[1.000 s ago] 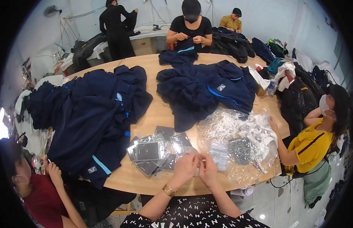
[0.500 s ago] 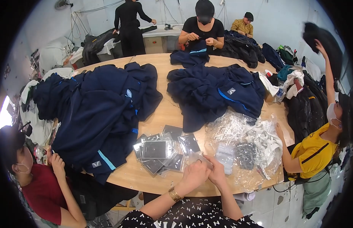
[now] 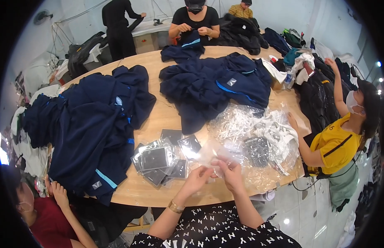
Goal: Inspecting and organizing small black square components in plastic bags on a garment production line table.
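A small clear plastic bag [image 3: 219, 153] is held up over the front of the table. My left hand [image 3: 198, 177] pinches its near edge between thumb and fingers. Close beside it, my right hand [image 3: 230, 175] grips the same edge, fingers curled. Whether anything lies inside the bag cannot be made out through the glare. Just left of my hands is a loose pile of flat dark-grey squares in clear sleeves [image 3: 154, 159]. To the right, a crumpled clear plastic sheet [image 3: 225, 128] lies under a tangle of white cords [image 3: 279, 138].
Navy garments with blue trim [image 3: 92, 124] heap over the table's left side; another navy heap [image 3: 212, 82] sits mid-table. Dark clothes [image 3: 320, 95] pile at the right. Co-workers sit at the left, right and far side, including one in a yellow shirt [image 3: 337, 138].
My hands have drawn slightly apart, and the clear bag now stands spread above them. The view has shifted. The yellow-shirted person's raised arm has come down, without the dark garment.
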A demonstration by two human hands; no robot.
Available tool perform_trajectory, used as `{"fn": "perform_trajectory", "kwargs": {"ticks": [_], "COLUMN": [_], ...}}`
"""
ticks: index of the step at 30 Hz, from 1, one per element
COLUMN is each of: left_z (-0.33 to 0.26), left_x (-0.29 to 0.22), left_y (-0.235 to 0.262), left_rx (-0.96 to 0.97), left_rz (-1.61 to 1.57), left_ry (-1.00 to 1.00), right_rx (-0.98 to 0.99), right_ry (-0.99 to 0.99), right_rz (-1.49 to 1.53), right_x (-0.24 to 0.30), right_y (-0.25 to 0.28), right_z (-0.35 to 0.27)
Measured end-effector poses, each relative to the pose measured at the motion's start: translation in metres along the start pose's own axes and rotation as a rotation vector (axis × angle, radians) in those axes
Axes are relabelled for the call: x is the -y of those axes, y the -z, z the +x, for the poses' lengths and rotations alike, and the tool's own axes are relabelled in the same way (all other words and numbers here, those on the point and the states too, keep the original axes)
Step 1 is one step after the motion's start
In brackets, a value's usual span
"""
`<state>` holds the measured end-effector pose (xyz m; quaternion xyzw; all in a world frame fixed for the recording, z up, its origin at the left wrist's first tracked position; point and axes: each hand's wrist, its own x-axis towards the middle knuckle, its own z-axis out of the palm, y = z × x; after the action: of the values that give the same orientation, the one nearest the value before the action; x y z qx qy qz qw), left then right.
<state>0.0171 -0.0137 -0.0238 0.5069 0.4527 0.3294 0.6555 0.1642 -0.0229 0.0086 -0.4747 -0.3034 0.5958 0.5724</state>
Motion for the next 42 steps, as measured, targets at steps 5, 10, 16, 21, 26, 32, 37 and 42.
{"fn": "perform_trajectory", "kwargs": {"ticks": [5, 10, 16, 21, 26, 32, 37, 42], "left_z": [0.003, 0.011, 0.006, 0.002, 0.000, 0.001, 0.005, 0.004], "left_x": [-0.016, -0.008, -0.009, -0.014, -0.017, -0.013, -0.016, -0.017], "left_y": [-0.006, 0.010, 0.025, 0.014, 0.006, 0.015, 0.012, 0.011], "left_rx": [-0.028, -0.404, -0.437, -0.405, -0.386, -0.390, -0.377, -0.394], "left_rz": [-0.633, -0.520, -0.648, -0.732, -0.791, -0.868, -0.901, -0.922], "left_ry": [0.167, -0.124, -0.110, -0.053, -0.068, -0.039, -0.029, -0.021], "right_rx": [0.187, 0.311, -0.044, -0.431, -0.319, -0.262, -0.382, -0.357], "right_ry": [-0.131, -0.393, -0.371, 0.357, 0.250, 0.297, 0.414, 0.473], "right_rz": [0.133, -0.216, -0.940, -1.422, -1.810, -1.791, -1.876, -1.955], "right_x": [-0.011, -0.008, 0.031, 0.037, 0.023, 0.009, 0.008, 0.005], "right_y": [-0.003, 0.030, 0.082, 0.121, 0.127, 0.118, 0.105, 0.106], "right_z": [-0.012, -0.013, -0.014, 0.016, 0.036, 0.025, 0.023, 0.021]}}
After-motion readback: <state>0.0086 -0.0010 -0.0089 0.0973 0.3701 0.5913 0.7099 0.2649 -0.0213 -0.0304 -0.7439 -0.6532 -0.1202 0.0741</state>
